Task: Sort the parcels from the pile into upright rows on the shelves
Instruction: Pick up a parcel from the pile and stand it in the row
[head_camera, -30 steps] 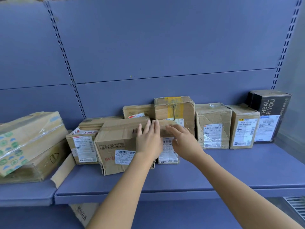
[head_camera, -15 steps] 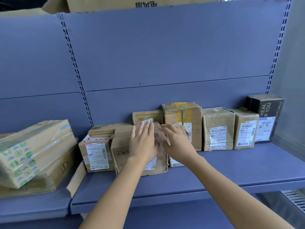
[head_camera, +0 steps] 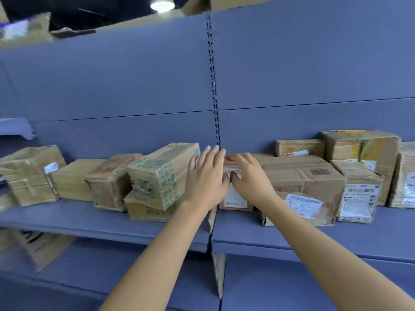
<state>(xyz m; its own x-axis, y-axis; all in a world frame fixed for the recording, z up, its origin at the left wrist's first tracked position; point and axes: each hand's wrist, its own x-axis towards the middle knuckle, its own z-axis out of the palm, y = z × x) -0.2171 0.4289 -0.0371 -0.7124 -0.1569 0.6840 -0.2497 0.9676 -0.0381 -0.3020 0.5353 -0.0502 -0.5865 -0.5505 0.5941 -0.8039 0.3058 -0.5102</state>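
A small brown parcel (head_camera: 234,198) with a white label stands at the joint between two blue shelf boards (head_camera: 292,234). My right hand (head_camera: 250,179) lies over its top, fingers curled on the upper edge and thumb on the front face. My left hand (head_camera: 206,178) is flat against its left side, fingers straight. Right of it lies a large flat carton (head_camera: 301,176), then a labelled parcel (head_camera: 357,194) and a taller taped box (head_camera: 361,147) behind. To the left, a green-patterned box (head_camera: 157,173) sits tilted on another carton (head_camera: 146,211).
More brown parcels (head_camera: 31,173) lie in a loose pile along the left shelf (head_camera: 89,218). A slotted upright (head_camera: 213,86) splits the blue back panel. A cardboard strip (head_camera: 219,272) hangs at the joint above the lower shelf (head_camera: 112,265). Cartons stand above the back panel.
Both hands have left the large flat carton and shifted left onto the small labelled parcel. The view has swung left, so the left pile now shows and the right row is cut off.
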